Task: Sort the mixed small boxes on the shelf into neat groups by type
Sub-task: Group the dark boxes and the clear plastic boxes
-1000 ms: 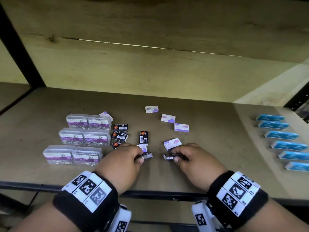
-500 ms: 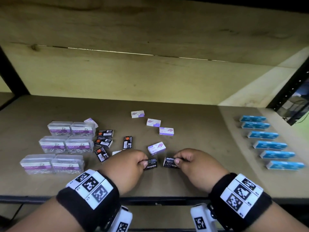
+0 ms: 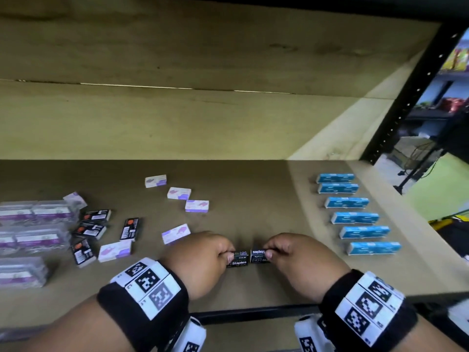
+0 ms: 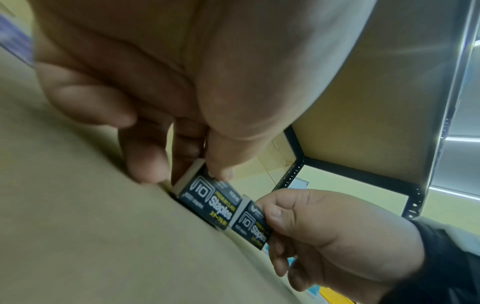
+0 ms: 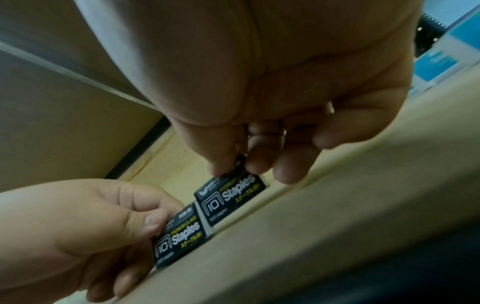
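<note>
Two black staples boxes stand end to end near the shelf's front edge. My left hand pinches the left black staples box between thumb and fingers; in the left wrist view that box rests on the shelf board. My right hand pinches the right black staples box, seen in the right wrist view just beside the other box. More black boxes, white-and-purple boxes and clear paper-clip boxes lie to the left.
A column of blue boxes lines the shelf's right side. The wooden back wall and a black upright post bound the shelf. The black front rail runs just below my wrists.
Both hands moved to the right along the front edge and brought the two black staples boxes together until they sit side by side. The head view also turned right.
</note>
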